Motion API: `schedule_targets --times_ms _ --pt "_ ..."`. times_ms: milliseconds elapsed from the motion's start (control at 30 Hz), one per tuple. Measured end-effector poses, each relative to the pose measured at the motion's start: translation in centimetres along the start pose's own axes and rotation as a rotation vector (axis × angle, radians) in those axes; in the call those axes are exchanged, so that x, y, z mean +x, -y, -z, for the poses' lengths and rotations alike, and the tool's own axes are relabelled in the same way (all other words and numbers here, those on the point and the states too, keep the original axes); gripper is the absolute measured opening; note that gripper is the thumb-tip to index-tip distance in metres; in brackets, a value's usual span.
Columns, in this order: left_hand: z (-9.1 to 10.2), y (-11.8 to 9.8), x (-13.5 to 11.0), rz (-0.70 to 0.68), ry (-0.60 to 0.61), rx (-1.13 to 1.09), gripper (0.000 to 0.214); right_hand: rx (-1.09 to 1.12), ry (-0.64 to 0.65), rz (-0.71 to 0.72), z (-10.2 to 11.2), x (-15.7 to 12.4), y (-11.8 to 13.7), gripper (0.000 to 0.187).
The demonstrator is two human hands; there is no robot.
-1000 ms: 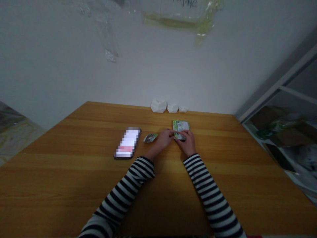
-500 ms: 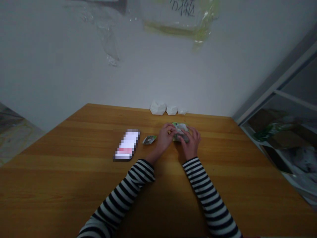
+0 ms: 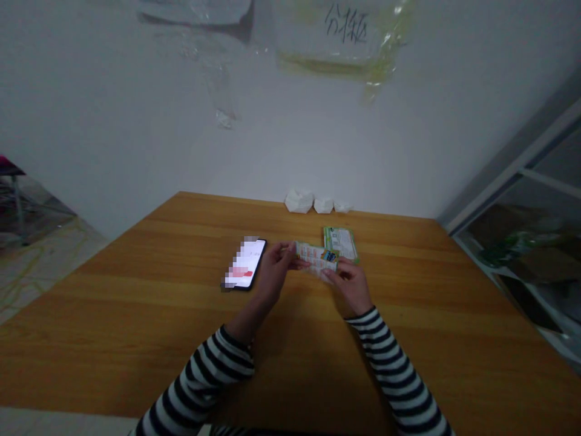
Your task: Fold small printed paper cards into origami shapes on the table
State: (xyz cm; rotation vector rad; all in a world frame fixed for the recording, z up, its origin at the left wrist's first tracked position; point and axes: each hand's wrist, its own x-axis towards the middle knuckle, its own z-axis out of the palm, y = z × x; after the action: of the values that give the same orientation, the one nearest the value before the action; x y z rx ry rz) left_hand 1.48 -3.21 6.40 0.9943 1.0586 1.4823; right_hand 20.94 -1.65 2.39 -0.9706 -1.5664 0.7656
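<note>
Just above the table, a small printed wrapper [image 3: 313, 253], white with orange print and a blue-yellow logo, is stretched flat between my two hands. My left hand [image 3: 275, 267] pinches its left end. My right hand [image 3: 351, 283] has thumb and fingers closed on its right end. Behind my right hand a flat green-and-white packet [image 3: 341, 241] lies on the table, its lower edge partly covered by the hand and wrapper. Whether the wrapper has anything inside, I cannot tell.
A lit phone [image 3: 247, 266] lies left of my left hand. Several crumpled white tissues [image 3: 299, 201] stand in a row along the wall at the back of the wooden table [image 3: 149, 290]. Shelving with clutter [image 3: 512, 242] is at the right.
Both hands have left the green-and-white packet, which now lies flat. They have come nearer and hold the wrapper. The small packet left of my left hand is no longer seen there. The view shifted slightly.
</note>
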Motion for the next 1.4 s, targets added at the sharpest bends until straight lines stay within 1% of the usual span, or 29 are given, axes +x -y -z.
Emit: schedule_targets --times_ms 67,100,167,233,267,300,367,433,500,533,600,667,733,767,833,933,1033,1267,1400 --pt "0.6 0.5 -0.1 0.07 0.011 -0.051 0.048 -0.05 -0.043 0.036 -0.4 -0.3 0.2 0.022" --pt "0.8 0.9 -0.1 0.12 0.007 -0.08 0.051 -0.078 -0.071 0.082 -0.5 -0.5 0.2 0.02" --pt "1.3 1.8 0.1 0.271 0.029 -0.155 0.056 -0.131 -0.086 0.207 -0.5 -0.8 0.4 0.017" --pt "1.7 2.5 0.1 0.424 0.11 -0.232 0.054 -0.163 -0.056 0.323 -0.5 -1.0 0.5 0.024" --pt "1.8 2.7 0.1 0.47 0.157 -0.261 0.051 -0.172 -0.035 0.363 -0.6 -1.1 0.6 0.027" --pt "2.0 2.8 0.1 0.481 0.187 -0.282 0.049 -0.182 -0.009 0.394 -0.6 -1.2 0.6 0.028" --pt "2.2 2.7 -0.1 0.463 0.211 -0.301 0.053 -0.215 0.049 0.436 -0.8 -1.2 0.7 0.028" --pt "2.4 2.4 -0.3 0.43 0.201 -0.305 0.053 -0.253 0.094 0.454 -1.1 -1.3 0.8 0.026" --pt "2.5 2.1 -0.4 0.405 0.179 -0.309 0.05 -0.265 0.108 0.445 -1.3 -1.4 0.9 0.02" --pt "2.5 2.0 -0.5 0.391 0.171 -0.317 0.049 -0.255 0.103 0.425 -1.5 -1.5 0.9 0.016" --pt "2.3 1.9 -0.6 0.353 0.16 -0.337 0.048 -0.198 0.041 0.34 -1.8 -1.7 1.0 0.009" --pt "2.0 1.8 -0.8 0.31 0.158 -0.353 0.045 -0.1 -0.07 0.192 -2.3 -1.9 1.0 0.01" --pt "1.6 1.8 -1.1 0.282 0.153 -0.362 0.04 0.012 -0.164 0.022 -2.8 -2.1 1.0 0.016" --pt "1.4 1.7 -1.3 0.279 0.153 -0.366 0.039 0.065 -0.176 -0.062 -3.0 -2.2 1.0 0.019" --pt "1.0 1.8 -1.6 0.279 0.15 -0.378 0.039 0.151 -0.154 -0.209 -3.5 -2.4 1.2 0.026" --pt "0.4 2.1 -2.0 0.259 0.112 -0.386 0.05 0.238 -0.135 -0.362 -3.9 -2.7 1.7 0.035" --pt "0.1 2.4 -2.4 0.208 0.086 -0.355 0.058 0.277 -0.151 -0.412 -4.1 -3.0 2.4 0.038" --pt "-0.3 1.9 -3.1 0.183 0.126 -0.292 0.044 0.299 -0.186 -0.397 -4.3 -3.0 3.8 0.042" --pt "-0.4 2.2 -3.2 0.171 0.12 -0.25 0.047 0.326 -0.224 -0.402 -4.5 -3.2 4.1 0.04"
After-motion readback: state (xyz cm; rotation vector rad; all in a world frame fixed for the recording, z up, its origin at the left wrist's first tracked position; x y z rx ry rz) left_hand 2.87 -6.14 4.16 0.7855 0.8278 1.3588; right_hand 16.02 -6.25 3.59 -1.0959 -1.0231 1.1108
